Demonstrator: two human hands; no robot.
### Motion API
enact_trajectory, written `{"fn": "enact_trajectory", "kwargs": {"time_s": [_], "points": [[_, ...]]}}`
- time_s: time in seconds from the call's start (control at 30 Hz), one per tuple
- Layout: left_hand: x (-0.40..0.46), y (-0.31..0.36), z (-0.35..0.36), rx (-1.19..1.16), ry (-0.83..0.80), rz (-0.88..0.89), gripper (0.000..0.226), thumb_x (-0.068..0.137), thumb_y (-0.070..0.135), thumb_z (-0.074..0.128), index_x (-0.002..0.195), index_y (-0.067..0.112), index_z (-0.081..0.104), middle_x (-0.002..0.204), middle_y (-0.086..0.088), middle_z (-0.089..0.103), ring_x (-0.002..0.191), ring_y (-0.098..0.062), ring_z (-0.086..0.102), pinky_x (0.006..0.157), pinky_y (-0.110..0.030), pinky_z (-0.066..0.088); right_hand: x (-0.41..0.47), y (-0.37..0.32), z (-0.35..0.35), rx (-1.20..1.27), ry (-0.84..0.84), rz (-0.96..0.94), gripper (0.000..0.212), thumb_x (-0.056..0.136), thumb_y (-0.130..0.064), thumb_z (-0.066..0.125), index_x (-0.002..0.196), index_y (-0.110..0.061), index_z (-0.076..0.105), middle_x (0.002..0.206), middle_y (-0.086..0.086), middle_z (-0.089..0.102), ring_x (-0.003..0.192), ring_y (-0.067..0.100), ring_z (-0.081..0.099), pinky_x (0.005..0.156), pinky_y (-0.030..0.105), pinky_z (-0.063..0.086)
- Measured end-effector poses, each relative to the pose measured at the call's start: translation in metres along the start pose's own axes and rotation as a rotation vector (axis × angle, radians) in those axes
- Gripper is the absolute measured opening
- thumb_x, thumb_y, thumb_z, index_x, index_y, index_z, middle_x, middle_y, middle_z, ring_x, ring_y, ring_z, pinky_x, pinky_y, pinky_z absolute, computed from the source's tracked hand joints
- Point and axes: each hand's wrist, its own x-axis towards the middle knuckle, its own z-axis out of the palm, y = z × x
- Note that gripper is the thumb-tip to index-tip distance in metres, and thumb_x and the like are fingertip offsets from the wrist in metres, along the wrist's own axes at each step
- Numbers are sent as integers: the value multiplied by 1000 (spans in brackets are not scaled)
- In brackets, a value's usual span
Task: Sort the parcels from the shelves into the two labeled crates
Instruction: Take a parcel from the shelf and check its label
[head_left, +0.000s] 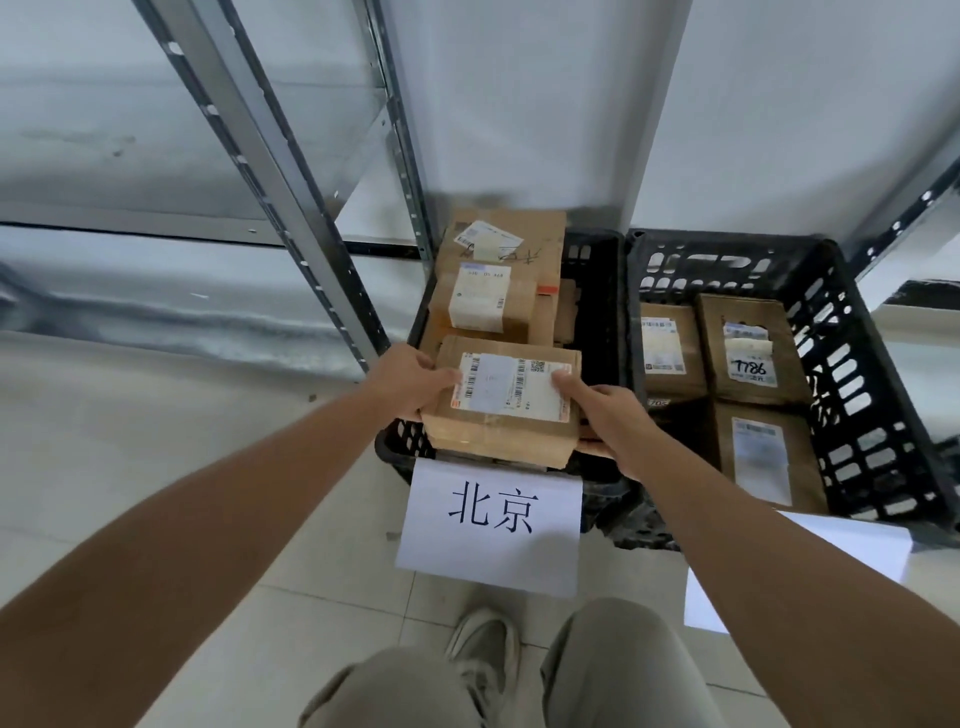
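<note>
A brown cardboard parcel (506, 402) bearing a white shipping label is held between both hands above the near end of the left crate (597, 291). The left hand (410, 382) grips the parcel's left edge, with the thumb laid across the label's left margin and the fingers (415, 413) curled beneath the box. The right hand (605, 415) grips the right edge, with its thumb resting on the label's right margin and the remaining fingers wrapped around the side and underside. The parcel is held roughly level, over the crate's near rim. Behind it, inside the same black slotted crate, two further labelled parcels are stacked: a middle parcel (488, 301) and a rear parcel (504, 236) that rises above the far wall. A white paper sign (493, 525) printed with two black characters is fixed to the front of the left crate. The right crate (857, 364) stands touching the left one and contains four parcels, one of them a handwritten-number parcel (748, 348) marked 7786. A second white sheet (810, 566) hangs at its front, partly hidden by the right forearm. Both crates rest on a pale tiled floor (130, 467) between grey metal shelf uprights (260, 156).
</note>
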Motion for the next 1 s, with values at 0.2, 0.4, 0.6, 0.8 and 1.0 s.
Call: {"fn": "enact_trajectory", "kwargs": {"time_s": [0.2, 0.4, 0.6, 0.8, 1.0], "points": [[18, -26, 9, -23, -106, -136, 15, 98, 18, 63, 105, 5, 62, 102, -8, 70, 93, -25, 68, 71, -34, 60, 20, 15, 22, -145, -39, 59, 42, 89, -42, 73, 110, -7, 67, 100, 7, 77, 92, 22, 74, 86, 40, 61], [47, -54, 32, 230, -125, -86, 16, 100, 17, 56, 90, 4, 60, 91, -8, 63, 87, -22, 63, 71, -27, 51, 47, 29, 42, -391, 22, 92, 47, 94, -45, 66, 115, -4, 64, 123, 19, 67, 112, 31, 62, 97, 42, 48], [55, -69, 53, 600, -24, 23, 19, 100, 15, 56, 114, 2, 60, 105, -12, 66, 95, -27, 65, 74, -30, 49, 85, 51, 63, -434, 19, 140, 43, 91, -43, 70, 110, -4, 67, 108, 13, 71, 96, 30, 69, 90, 47, 58], [44, -73, 64, 908, 66, 158, 27, 99, 8, 52, 125, 5, 58, 121, -11, 57, 110, -28, 60, 87, -37, 52, 83, 44, 69, -1023, -1, -93, 30, 97, -38, 60, 101, -9, 64, 91, 7, 65, 80, 27, 63, 70, 35, 52], [51, -70, 53, 733, -274, 350, 39, 107, 26, 28, 116, 4, 60, 124, -17, 59, 118, -27, 54, 102, -44, 46, 75, 41, 64, -1597, -199, -593, 31, 96, -11, 50, 125, -14, 60, 134, 7, 56, 111, 33, 61, 85, 41, 55]]}}
